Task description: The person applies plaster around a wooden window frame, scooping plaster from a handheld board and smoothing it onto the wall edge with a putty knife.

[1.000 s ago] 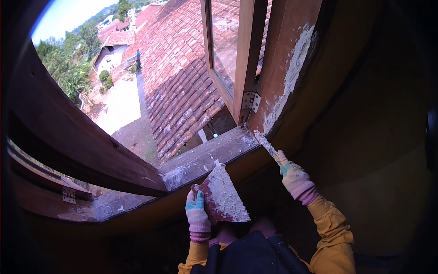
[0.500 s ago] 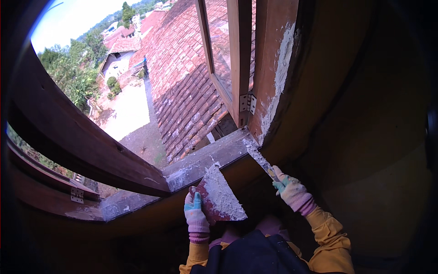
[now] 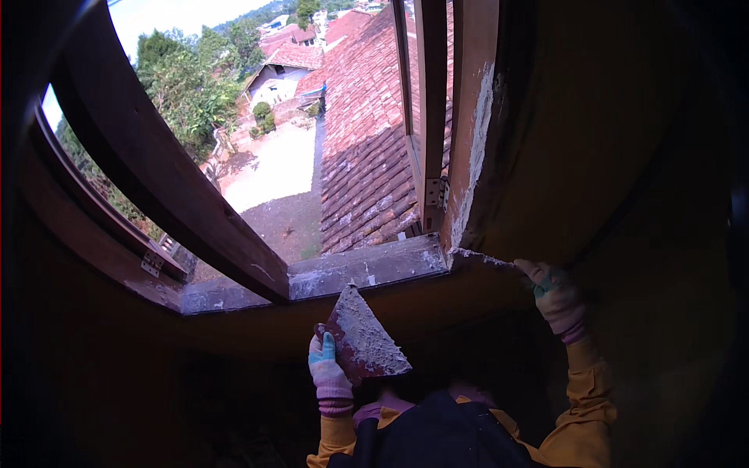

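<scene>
My left hand (image 3: 331,371), in a pale knit glove with light-blue fingertips, grips a dark red flat board (image 3: 357,364) by its left edge. Grey-white plaster (image 3: 370,334) lies thickly over the board. My right hand (image 3: 559,301), gloved alike, is closed round a putty knife (image 3: 493,259). The knife's plaster-smeared blade is seen nearly edge-on, its tip at the lower right corner of the wooden window frame (image 3: 468,93). Up the frame's right side, along the wall, runs a rough white plaster strip (image 3: 479,140).
A wooden sill (image 3: 367,267) with white smears crosses in front of me. A thick wooden post (image 3: 168,156) rises on the left. Hinged sashes stand outward, one by a metal hinge (image 3: 434,192). Beyond are a tiled roof (image 3: 367,156), trees and a yard. The right wall is dark.
My right hand has swung right and up, and the knife blade has turned nearly level and edge-on. The board stays near my body. The view has shifted, moving the window across the picture.
</scene>
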`<state>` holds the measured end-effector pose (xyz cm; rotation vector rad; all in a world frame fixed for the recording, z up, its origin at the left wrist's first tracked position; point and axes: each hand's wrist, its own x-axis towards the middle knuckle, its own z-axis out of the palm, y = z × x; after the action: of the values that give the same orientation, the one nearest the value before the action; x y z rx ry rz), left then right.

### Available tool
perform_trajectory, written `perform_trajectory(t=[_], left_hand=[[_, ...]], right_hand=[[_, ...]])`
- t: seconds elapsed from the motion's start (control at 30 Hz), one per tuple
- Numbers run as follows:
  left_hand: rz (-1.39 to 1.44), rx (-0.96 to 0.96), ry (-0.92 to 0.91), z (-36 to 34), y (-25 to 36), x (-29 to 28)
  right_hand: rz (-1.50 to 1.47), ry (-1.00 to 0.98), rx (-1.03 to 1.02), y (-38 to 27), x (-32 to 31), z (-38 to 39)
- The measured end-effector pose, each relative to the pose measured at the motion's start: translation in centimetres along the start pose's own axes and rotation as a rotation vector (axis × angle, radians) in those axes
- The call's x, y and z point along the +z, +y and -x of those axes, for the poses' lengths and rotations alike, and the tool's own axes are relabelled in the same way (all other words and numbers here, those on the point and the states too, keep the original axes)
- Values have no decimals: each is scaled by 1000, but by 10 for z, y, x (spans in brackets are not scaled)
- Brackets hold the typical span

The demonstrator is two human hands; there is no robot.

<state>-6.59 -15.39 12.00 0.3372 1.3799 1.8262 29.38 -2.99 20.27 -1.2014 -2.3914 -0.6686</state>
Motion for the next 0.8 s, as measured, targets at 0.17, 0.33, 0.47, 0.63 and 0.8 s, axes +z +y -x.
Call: perform_trajectory(t=[0.17,0.33,0.47,0.63,0.8], left_hand=[[29,-9,144,37,-36,9],[111,15,240,88,-59,25],[92,9,348,130,-67,29],[62,33,409,137,-73,21],[80,53,412,144,-75,29]], right_hand=[[2043,696,-592,69,32,-4],[1762,1158,-272,83,78,-28],[1781,1236,-226,88,109,-26],[1788,1213,-238,92,162,-13],[1639,1218,-282,72,167,-6]])
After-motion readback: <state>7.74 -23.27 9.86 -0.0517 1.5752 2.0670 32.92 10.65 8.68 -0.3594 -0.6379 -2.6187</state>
